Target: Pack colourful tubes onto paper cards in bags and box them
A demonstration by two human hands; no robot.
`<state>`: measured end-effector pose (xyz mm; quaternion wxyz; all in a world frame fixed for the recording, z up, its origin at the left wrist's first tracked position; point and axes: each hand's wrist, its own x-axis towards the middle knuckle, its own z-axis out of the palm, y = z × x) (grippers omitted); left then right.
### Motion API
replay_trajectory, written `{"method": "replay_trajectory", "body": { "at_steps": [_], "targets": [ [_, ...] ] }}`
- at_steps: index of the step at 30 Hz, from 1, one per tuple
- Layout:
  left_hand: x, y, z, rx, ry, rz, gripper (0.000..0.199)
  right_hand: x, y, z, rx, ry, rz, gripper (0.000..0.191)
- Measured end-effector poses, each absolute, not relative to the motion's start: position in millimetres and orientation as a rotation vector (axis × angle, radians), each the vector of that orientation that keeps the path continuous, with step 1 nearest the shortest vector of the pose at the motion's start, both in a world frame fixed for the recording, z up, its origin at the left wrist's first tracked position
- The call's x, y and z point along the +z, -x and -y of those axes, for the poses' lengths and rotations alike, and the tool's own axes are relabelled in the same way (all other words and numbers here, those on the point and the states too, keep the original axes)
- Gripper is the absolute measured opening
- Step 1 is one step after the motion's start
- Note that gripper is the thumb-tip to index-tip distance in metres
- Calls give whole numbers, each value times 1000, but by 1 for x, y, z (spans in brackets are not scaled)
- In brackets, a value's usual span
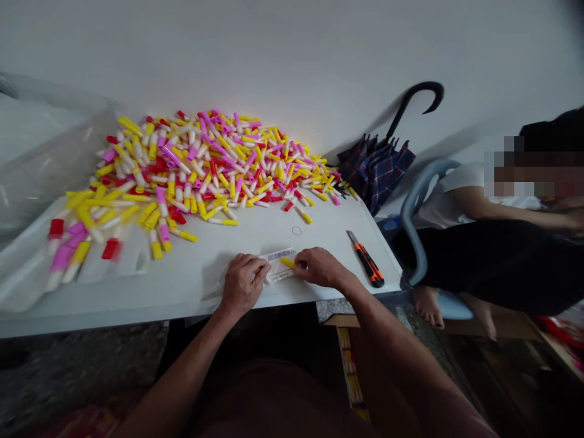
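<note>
Near the table's front edge lies a small clear plastic packet (280, 274) with blue printing and something white inside. My left hand (241, 283) is closed at its left end, fingers curled on the plastic. My right hand (322, 267) pinches at the other end, where a yellow tube (287, 262) sticks out from the fingers over the packet. Whether that tube is inside or on top of the plastic, I cannot tell. Beyond my hands, a thin rubber band (297, 230) rests on the white table (255, 237).
A large heap of yellow, pink, red and white tubes (205, 164) covers the table's back. Clear plastic sheeting (50, 158) is at left. An orange-black utility knife (365, 258) lies right, near a folded umbrella (376, 164). Beside the table sits a person (479, 243). A cardboard box (342, 319) stands below.
</note>
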<state>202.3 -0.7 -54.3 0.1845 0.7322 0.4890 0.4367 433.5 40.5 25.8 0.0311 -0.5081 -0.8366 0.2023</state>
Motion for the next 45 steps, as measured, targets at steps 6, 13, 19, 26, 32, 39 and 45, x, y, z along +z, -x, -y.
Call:
{"method": "replay_trajectory", "body": {
  "at_steps": [6, 13, 19, 26, 32, 39, 45],
  "targets": [
    [-52, -202, 2, 1227, -2068, -1399, 16, 14, -415, -52, 1024, 1278, 2413, 11],
    [-55, -202, 1, 1238, -2073, -1407, 14, -13, -431, -46, 1716, 1121, 1797, 21],
    [-53, -202, 1, 1227, -2080, -1452, 18, -25, -429, -41, 1658, 1094, 1774, 20],
    [-52, -202, 1, 1214, -2092, -1480, 18, -14, -432, -34, 1659, 986, 1918, 53],
    [-51, -204, 3, 1181, -2169, -1531, 17, -14, -408, -23, 1350, 1088, 2012, 71],
    [-43, -194, 1, 1021, -2346, -1523, 15, -23, -409, -23, 1451, 1065, 1896, 66],
    [-37, -184, -8, 917, -2396, -1449, 14, -29, -412, -17, 1581, 947, 1888, 72]
  ]
}}
